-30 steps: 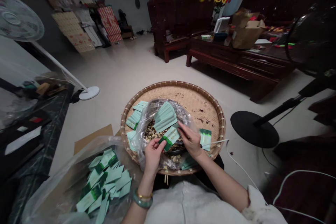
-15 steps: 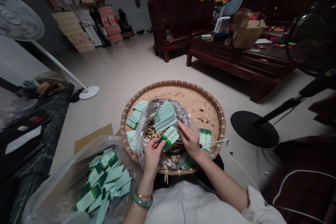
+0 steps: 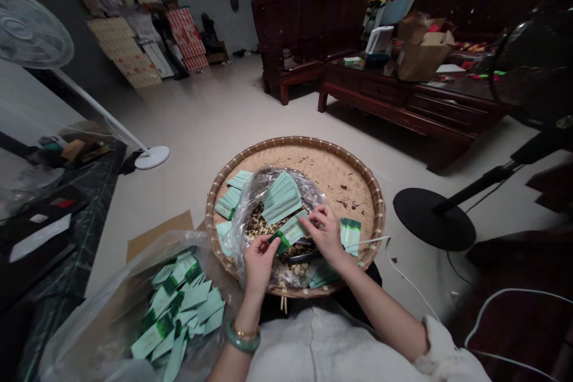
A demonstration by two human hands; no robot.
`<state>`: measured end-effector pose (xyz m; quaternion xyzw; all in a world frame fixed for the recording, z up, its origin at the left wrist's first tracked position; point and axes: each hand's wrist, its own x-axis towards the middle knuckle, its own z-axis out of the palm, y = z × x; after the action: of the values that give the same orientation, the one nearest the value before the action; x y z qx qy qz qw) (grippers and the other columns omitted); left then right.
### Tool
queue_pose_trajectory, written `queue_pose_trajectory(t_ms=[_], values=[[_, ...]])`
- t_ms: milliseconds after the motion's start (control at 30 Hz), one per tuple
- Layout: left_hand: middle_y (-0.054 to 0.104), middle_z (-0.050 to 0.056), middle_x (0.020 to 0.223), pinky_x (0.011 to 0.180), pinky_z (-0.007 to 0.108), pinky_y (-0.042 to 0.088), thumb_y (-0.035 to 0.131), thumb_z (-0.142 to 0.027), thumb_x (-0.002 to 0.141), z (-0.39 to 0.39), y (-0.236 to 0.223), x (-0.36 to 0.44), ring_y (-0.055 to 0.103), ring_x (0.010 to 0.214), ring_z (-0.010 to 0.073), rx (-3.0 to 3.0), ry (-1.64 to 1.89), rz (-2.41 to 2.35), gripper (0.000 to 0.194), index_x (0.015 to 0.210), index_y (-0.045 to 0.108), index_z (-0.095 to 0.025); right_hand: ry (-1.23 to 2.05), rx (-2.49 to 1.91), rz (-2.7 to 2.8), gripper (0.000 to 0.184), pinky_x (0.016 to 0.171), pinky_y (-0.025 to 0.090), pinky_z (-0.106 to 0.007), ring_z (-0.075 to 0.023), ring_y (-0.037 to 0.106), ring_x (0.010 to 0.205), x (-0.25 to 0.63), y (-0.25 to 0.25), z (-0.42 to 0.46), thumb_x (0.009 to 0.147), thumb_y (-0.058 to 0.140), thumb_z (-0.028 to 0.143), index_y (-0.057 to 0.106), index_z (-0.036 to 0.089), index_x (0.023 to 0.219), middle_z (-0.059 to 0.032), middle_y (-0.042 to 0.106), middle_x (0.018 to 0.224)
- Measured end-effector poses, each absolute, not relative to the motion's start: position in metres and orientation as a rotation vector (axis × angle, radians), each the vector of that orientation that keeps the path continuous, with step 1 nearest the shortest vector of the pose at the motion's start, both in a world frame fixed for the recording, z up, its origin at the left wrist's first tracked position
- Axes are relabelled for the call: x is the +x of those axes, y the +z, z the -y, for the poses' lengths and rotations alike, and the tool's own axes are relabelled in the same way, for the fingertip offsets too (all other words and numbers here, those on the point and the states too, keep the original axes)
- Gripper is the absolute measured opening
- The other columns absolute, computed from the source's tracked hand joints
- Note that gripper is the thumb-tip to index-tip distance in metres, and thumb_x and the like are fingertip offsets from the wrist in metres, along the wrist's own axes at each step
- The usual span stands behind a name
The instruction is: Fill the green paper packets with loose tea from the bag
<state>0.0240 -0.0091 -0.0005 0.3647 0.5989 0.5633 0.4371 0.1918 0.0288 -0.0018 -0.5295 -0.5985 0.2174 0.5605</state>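
Head view: pale green packet (image 3: 290,231), dark green band (image 3: 280,244) across one end
Left hand (image 3: 258,264): pinching banded end
Right hand (image 3: 326,235): pinching opposite end
Place: above woven bamboo tray (image 3: 340,161) centre

I can't read a single word anywhere here. The pale green sachet (image 3: 290,231) I'm holding has a dark green band and faint marks on it that could be print, but they're too blurred to make out. The pile of sachets (image 3: 176,310) in the bag shows the same. The red patterned boards (image 3: 185,39) against the far wall are too small to tell.
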Motion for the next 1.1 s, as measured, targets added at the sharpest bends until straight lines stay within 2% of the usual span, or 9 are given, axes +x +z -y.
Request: queue_pose_trajectory(t_ms=[167,300,467,567,700,800,900,1000,1100], values=[[0.068,0.001,0.066,0.059,0.024,0.046,0.072,-0.033,0.063,0.007,0.002,0.021,0.058,0.059,0.0133,1.11,1.428,-1.622,0.021,0.073,0.07,-0.015,0.493,-1.179,1.621,0.018,0.069,0.045,-0.03,-0.0175,0.054,0.075,0.199,0.01,-0.027,0.083,0.06,0.028,0.066,0.019,0.069,-0.0042,0.058,0.074],[0.063,-0.001,0.059,0.052,0.021,0.042,0.071,-0.038,0.065,0.004,0.002,0.018,0.054,0.052,0.0113,1.036,1.366,-1.579,0.025,0.07,0.067,-0.014,0.929,-1.142,1.527,0.019,0.069,0.047,-0.03,-0.0174,0.058,0.072,0.197,0.01,-0.028,0.081,0.06,0.035,0.067,0.017,0.075,-0.0041,0.064,0.073],[0.057,-0.005,0.058,0.046,0.02,0.04,0.07,-0.048,0.065,0.003,0.002,0.018,0.054,0.047,0.0097,0.901,1.292,-1.442,0.035,0.07,0.063,-0.014,1.608,-0.94,1.344,0.039,0.072,0.051,-0.028,-0.0164,0.063,0.079,0.192,0.016,-0.028,0.072,0.068,0.048,0.066,0.016,0.094,-0.0044,0.07,0.088],[0.061,-0.002,0.066,0.049,0.022,0.044,0.069,-0.053,0.065,0.002,0.001,0.018,0.056,0.054,0.0118,0.9,1.248,-1.329,0.041,0.073,0.064,-0.014,1.79,-0.932,1.337,0.044,0.071,0.052,-0.03,-0.0172,0.064,0.077,0.19,0.016,-0.028,0.07,0.067,0.054,0.069,0.014,0.09,-0.0047,0.071,0.082],[0.065,0.004,0.074,0.057,0.028,0.051,0.061,-0.055,0.072,-0.001,-0.004,0.011,0.059,0.064,0.0166,1.002,1.187,-1.362,0.043,0.08,0.067,-0.013,1.813,-0.943,1.294,0.049,0.077,0.052,-0.035,-0.0178,0.065,0.075,0.193,0.011,-0.032,0.076,0.058,0.06,0.07,0.014,0.081,-0.0043,0.071,0.076],[0.068,0.012,0.099,0.08,0.039,0.051,0.056,-0.044,0.082,-0.001,-0.002,0.007,0.061,0.088,0.0236,1.349,1.266,-1.609,0.039,0.104,0.066,-0.014,1.708,-1.016,1.337,0.052,0.08,0.051,-0.037,-0.0191,0.064,0.077,0.196,0.008,-0.035,0.079,0.052,0.063,0.069,0.014,0.08,-0.0042,0.071,0.077],[0.053,0.016,0.131,0.099,0.049,0.038,0.064,-0.031,0.078,0.003,0.007,0.009,0.046,0.117,0.0307,1.991,1.262,-1.723,0.052,0.127,0.053,-0.016,1.582,-1.067,1.475,0.052,0.086,0.048,-0.038,-0.0198,0.062,0.084,0.195,0.007,-0.034,0.082,0.047,0.063,0.069,0.015,0.083,-0.004,0.07,0.084],[0.047,0.013,0.138,0.099,0.05,0.039,0.061,-0.018,0.079,0.007,0.015,0.014,0.043,0.117,0.0304,2.431,0.945,-1.549,0.056,0.133,0.046,-0.021,1.534,-1.033,1.56,0.047,0.085,0.048,-0.036,-0.0183,0.061,0.084,0.188,0.006,-0.031,0.085,0.045,0.058,0.068,0.016,0.089,-0.0024,0.069,0.087],[0.052,0.012,0.133,0.098,0.049,0.041,0.055,-0.004,0.076,0.005,0.012,0.016,0.044,0.114,0.0283,2.471,0.868,-1.439,0.064,0.136,0.041,-0.019,1.479,-1.002,1.628,0.04,0.08,0.049,-0.033,-0.017,0.059,0.079,0.183,0.004,-0.028,0.086,0.048,0.052,0.067,0.017,0.087,-0.0011,0.068,0.081]])
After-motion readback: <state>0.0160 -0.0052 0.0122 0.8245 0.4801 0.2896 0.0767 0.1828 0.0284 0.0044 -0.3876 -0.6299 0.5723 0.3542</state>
